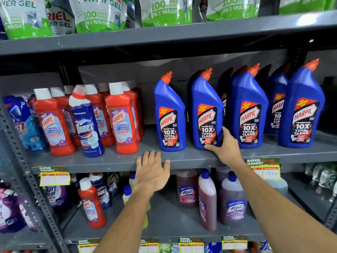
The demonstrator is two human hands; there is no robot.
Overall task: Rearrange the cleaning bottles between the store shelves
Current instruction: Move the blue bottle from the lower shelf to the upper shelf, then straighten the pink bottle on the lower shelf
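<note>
Several blue Harpic bottles with orange caps stand upright on the middle grey shelf [182,159]. My right hand [226,145] grips the lower right side of the second blue Harpic bottle [206,110]. To its left stands another blue Harpic bottle [170,114]. My left hand [153,170] is flat and open at the shelf's front edge, below that left bottle, holding nothing. Red Harpic bathroom cleaner bottles [122,119] and a blue Domex bottle [85,123] stand at the left of the same shelf.
Green-and-white detergent pouches [98,15] fill the top shelf. The lower shelf holds a red Harpic bottle [91,203], Domex bottles and pink Lizol bottles [207,199]. Yellow price tags [54,178] hang on the shelf edges. A perforated grey upright [23,161] runs down the left.
</note>
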